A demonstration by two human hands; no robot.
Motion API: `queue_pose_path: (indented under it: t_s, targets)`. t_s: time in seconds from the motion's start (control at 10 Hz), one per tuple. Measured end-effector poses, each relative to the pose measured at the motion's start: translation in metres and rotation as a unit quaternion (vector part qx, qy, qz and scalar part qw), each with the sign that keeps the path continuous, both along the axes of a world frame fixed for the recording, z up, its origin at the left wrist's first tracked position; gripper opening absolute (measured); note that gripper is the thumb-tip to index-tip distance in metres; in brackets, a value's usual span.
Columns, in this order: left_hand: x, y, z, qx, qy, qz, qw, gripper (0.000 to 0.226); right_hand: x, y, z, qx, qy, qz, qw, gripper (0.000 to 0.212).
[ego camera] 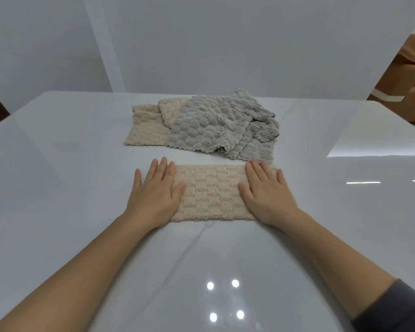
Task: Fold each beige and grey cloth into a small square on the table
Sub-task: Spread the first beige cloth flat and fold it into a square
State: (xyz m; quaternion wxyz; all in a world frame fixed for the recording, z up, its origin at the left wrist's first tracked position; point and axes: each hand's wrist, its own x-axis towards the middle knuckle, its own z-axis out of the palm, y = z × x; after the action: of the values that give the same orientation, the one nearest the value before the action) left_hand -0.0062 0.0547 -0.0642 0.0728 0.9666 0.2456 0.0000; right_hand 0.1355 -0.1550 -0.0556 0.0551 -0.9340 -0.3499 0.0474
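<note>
Both hands lie flat, fingers straight, gripping nothing: the left hand [153,195] and right hand [266,195] press the ends of a folded beige cloth [211,192] on the white counter [58,188], a pile of beige and grey cloths [209,125] just behind.

Two hands [153,195]; beige cloths [211,192] — at least two; grey cloths [209,123] — count unclear.

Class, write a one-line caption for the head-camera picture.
The left hand and right hand press flat on the ends of a folded beige cloth on a white table; more cloths lie heaped behind.
</note>
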Motion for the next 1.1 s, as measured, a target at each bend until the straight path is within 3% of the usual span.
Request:
queue_pose_path:
  t_s: [0.1,0.2,0.4,0.5,0.7,0.9,1.1]
  targets:
    - [-0.01,0.009,0.003,0.026,0.019,-0.012,0.999,0.07,0.001,-0.002,0.0,0.002,-0.001,-0.011,1.0,0.066]
    - [-0.011,0.005,0.013,0.074,-0.019,-0.013,0.997,0.086,0.0,-0.001,-0.002,0.002,-0.005,-0.011,1.0,0.066]
    - [0.042,-0.06,0.039,0.096,-0.192,-0.055,0.975,0.068,-0.001,-0.001,-0.002,0.004,-0.012,-0.011,1.0,0.066]
    - [0.065,-0.087,0.031,0.085,-0.212,-0.069,0.971,0.067,-0.002,-0.001,-0.002,0.007,-0.015,-0.011,1.0,0.066]
    - [0.073,-0.09,0.007,0.023,-0.185,-0.041,0.982,0.06,-0.001,0.0,-0.003,0.01,-0.014,-0.011,1.0,0.064]
    - [0.06,-0.066,0.001,0.026,-0.156,-0.021,0.987,0.053,0.0,0.0,-0.002,0.01,-0.008,-0.011,1.0,0.066]
    - [0.035,-0.031,-0.001,0.021,-0.141,0.011,0.99,0.063,0.0,-0.001,-0.003,0.016,-0.007,-0.01,1.0,0.066]
